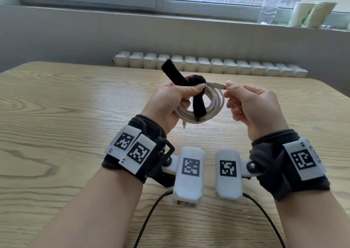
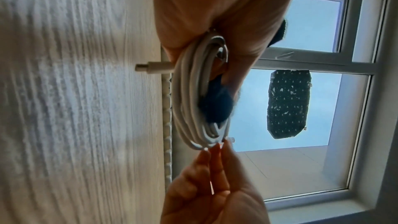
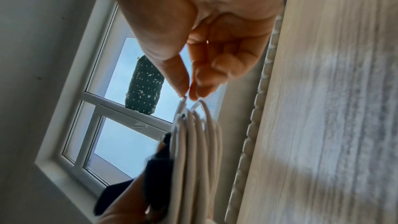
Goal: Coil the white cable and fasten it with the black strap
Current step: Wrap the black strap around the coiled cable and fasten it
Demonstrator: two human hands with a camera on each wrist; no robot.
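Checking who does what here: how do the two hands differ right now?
The left hand grips the coil and strap together; the right hand only pinches the cable's loose end with its fingertips. Both are raised above the table.

Bare forearms; black fabric wrist wraps (image 1: 284,164) carrying white plastic plates printed with black square markers (image 1: 139,154); white boxy wrist cameras (image 1: 189,177) trailing thin black cables (image 1: 151,211).

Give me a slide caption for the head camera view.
Left hand holds the coiled white cable and black strap above the table; right hand pinches the cable's end.
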